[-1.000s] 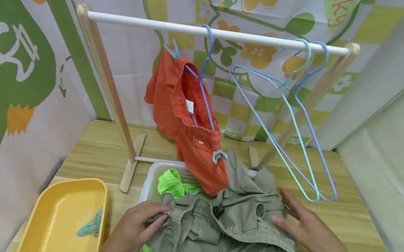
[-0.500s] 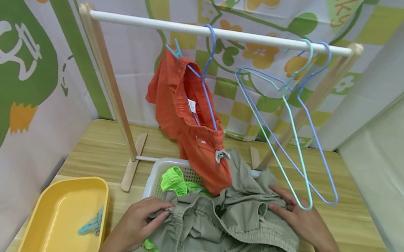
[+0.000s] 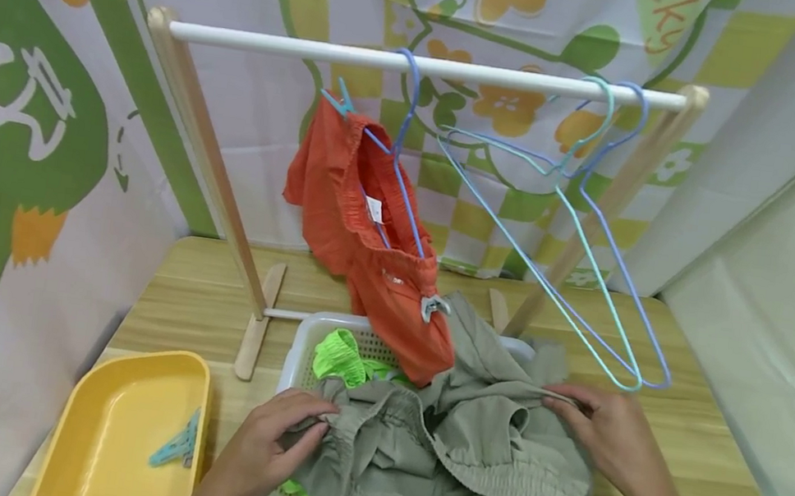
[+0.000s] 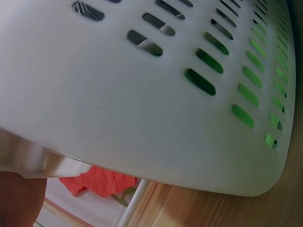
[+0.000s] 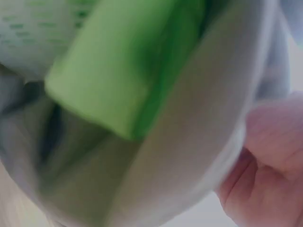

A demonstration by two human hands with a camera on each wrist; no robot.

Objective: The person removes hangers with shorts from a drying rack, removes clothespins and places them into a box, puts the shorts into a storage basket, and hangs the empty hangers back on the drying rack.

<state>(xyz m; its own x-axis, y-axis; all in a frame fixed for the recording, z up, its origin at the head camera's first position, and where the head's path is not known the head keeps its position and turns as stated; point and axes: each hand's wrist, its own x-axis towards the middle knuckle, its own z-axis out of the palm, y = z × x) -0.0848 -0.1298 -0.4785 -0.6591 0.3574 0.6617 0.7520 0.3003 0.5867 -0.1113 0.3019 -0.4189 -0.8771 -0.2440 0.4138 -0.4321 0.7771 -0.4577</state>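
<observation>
Grey-green elastic-waist pants [image 3: 486,433] lie spread over a white perforated basket [image 3: 289,367], the waistband open toward me. At the left end of the waistband, my left hand [image 3: 269,443] pinches the fabric between thumb and fingers. My right hand [image 3: 619,441] pinches a fold at the right side, pulled out past the basket. The right wrist view is blurred; there the right hand [image 5: 270,175] is beside the pale cloth. Bright green clothing [image 3: 341,357] shows inside the basket under the pants. The basket wall [image 4: 118,94] fills the left wrist view.
Orange shorts [image 3: 380,271] hang from a clipped blue hanger on the white rack bar [image 3: 281,45], their lower end over the basket. A teal hanger [image 3: 600,265] and a purple-blue hanger [image 3: 634,289] dangle above my right hand. A yellow tray [image 3: 122,429] holds teal clips [image 3: 180,445].
My right hand went from loosely spread beside the pants to pinching their fabric and drawing it rightward. The teal hanger swung. My left hand has stayed at the waistband.
</observation>
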